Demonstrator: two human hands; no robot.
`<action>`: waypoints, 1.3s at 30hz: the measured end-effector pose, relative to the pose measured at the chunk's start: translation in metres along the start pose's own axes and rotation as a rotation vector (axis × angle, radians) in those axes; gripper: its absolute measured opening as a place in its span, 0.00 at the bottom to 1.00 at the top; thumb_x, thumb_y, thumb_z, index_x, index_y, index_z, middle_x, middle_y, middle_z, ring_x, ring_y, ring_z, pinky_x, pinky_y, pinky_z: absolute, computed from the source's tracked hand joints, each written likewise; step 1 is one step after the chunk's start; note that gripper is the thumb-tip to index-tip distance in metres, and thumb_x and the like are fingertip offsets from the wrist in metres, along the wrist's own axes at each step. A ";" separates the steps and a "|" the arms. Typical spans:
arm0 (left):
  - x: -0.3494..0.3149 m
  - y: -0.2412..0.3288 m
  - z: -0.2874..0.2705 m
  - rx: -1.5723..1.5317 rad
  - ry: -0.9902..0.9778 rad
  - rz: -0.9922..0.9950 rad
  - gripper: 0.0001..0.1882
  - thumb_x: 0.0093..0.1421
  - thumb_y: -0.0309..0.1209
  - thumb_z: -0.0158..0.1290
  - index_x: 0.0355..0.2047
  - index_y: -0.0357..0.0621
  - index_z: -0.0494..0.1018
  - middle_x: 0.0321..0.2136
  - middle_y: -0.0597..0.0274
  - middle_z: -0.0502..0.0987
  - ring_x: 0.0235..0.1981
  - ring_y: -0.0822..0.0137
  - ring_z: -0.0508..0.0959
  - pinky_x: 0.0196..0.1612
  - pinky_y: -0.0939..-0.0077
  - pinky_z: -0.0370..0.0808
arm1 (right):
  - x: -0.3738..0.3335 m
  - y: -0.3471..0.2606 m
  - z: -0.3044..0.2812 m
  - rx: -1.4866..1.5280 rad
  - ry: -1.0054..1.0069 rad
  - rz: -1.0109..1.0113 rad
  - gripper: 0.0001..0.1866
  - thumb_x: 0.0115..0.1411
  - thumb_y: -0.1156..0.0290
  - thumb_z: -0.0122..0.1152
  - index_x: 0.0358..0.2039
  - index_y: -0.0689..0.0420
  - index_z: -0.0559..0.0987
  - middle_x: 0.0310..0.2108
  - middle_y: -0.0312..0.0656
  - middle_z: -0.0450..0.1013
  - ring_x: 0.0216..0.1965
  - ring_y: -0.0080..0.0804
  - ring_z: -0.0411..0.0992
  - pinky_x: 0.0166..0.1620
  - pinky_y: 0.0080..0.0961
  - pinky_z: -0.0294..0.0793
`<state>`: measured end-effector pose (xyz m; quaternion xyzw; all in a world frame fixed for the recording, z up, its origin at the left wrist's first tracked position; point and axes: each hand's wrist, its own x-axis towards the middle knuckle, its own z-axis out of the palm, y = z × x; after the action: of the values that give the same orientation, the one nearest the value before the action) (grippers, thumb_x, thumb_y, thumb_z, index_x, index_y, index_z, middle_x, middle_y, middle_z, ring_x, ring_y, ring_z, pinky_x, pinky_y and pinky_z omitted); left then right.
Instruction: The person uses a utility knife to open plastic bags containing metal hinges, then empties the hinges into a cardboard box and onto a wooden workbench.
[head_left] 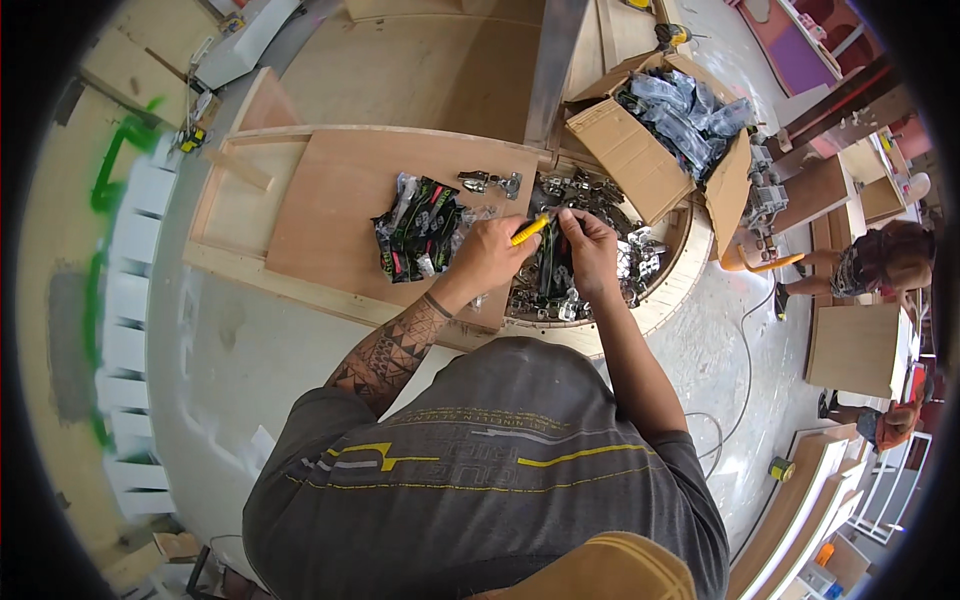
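In my left hand [488, 257] is a yellow-handled knife [529, 231], probably a box cutter, its tip pointing toward my right hand [592, 252]. The fingers of that right hand are pinched at the top of a dark plastic packet [553, 262], which hangs below them. Around and under both hands lies a heap of metal cabinet hinges [640, 252] in a rounded wooden frame. Left of my hands, black printed plastic bags [418, 228] lie crumpled on a brown board [335, 205]. A single hinge [490, 183] rests near them.
An open cardboard box [630, 150] full of plastic-wrapped packets stands at the far right of the frame. Beyond it lies a yellow drill [672, 36]. A cable [748, 375] runs over the floor. Two other people [880, 265] are at the right.
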<state>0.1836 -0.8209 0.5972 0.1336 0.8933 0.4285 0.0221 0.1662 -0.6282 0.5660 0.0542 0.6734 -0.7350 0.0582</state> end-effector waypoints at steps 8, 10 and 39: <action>-0.009 -0.043 -0.024 -0.236 0.535 -0.098 0.12 0.67 0.36 0.59 0.35 0.38 0.81 0.26 0.53 0.83 0.24 0.60 0.82 0.31 0.66 0.77 | 0.060 0.046 0.023 0.548 0.272 0.167 0.13 0.74 0.63 0.59 0.43 0.61 0.80 0.29 0.33 0.77 0.25 0.24 0.75 0.25 0.23 0.75; -0.008 -0.057 -0.029 -0.352 0.672 -0.177 0.13 0.67 0.37 0.60 0.34 0.37 0.81 0.26 0.57 0.84 0.26 0.66 0.82 0.33 0.70 0.77 | 0.069 0.054 0.027 0.509 0.083 0.192 0.18 0.74 0.57 0.58 0.52 0.59 0.76 0.36 0.38 0.78 0.32 0.30 0.78 0.35 0.31 0.81; 0.081 -0.153 -0.049 -0.769 0.238 -0.549 0.09 0.66 0.33 0.61 0.35 0.39 0.79 0.25 0.67 0.80 0.16 0.83 0.65 0.17 0.80 0.59 | 0.135 -0.068 -0.197 0.069 0.652 -0.262 0.15 0.66 0.78 0.64 0.51 0.55 0.75 0.39 0.34 0.78 0.33 0.24 0.77 0.32 0.24 0.78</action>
<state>0.0639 -0.9286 0.5157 -0.1746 0.6688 0.7183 0.0799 0.0224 -0.4273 0.5946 0.2010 0.6325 -0.7026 -0.2567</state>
